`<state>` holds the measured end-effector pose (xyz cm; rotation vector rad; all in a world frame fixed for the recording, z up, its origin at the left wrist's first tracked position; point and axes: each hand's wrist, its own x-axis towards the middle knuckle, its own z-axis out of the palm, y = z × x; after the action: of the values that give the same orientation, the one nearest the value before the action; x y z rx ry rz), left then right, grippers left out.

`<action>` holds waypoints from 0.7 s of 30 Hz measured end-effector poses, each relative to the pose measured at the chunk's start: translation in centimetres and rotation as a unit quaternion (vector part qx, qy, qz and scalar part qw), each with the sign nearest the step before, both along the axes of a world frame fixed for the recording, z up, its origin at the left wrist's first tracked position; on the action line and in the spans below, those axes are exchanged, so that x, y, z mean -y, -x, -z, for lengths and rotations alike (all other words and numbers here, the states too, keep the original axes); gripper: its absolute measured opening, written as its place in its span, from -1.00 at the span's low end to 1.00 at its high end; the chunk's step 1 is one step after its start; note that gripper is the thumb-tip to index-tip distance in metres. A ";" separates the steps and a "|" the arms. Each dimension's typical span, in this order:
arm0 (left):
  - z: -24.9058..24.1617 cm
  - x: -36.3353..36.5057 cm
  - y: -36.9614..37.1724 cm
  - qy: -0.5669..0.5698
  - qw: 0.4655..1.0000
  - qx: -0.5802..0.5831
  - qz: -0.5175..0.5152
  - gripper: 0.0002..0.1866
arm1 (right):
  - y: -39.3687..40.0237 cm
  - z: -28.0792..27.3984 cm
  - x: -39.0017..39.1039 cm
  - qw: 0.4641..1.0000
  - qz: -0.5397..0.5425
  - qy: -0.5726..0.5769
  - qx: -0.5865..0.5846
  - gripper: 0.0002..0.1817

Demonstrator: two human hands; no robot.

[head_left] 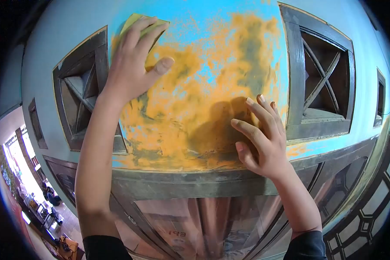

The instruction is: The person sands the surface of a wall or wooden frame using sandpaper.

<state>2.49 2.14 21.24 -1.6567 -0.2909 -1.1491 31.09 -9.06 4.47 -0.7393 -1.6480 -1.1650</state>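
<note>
High on the left of the wall, my left hand presses a folded yellow-green sheet of sandpaper against the surface, fingers over it and thumb stuck out to the side. Most of the sheet is hidden under the fingers. Lower on the right, my right hand is open and holds nothing, its fingers spread close to the wall and casting a shadow. Between the hands the wall section shows patchy orange and dark areas, with bright blue paint at the top and in specks.
Wooden vents with crossed bars flank the section, a left vent and a right vent. Below runs a dark wooden beam above glazed panels. A bright room shows at far left, a dark lattice at lower right.
</note>
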 end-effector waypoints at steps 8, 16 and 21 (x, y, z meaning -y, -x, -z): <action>7.1 3.7 -5.2 0.072 0.979 -0.176 -0.068 -0.05 | -0.9 0.3 0.0 0.998 -0.029 -0.010 -0.053 -0.44; 3.1 1.9 -4.4 0.002 0.998 0.014 -0.067 -0.02 | 0.7 0.2 0.4 0.991 0.106 0.039 -0.068 -0.39; 4.9 2.4 -5.0 0.022 0.996 -0.035 -0.074 -0.01 | 0.3 0.3 0.7 0.991 0.117 0.060 -0.036 -0.46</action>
<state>7.47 -0.31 16.37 -1.6802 -0.3898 -0.9794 30.81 -9.81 4.19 -1.0610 -1.6134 -1.1943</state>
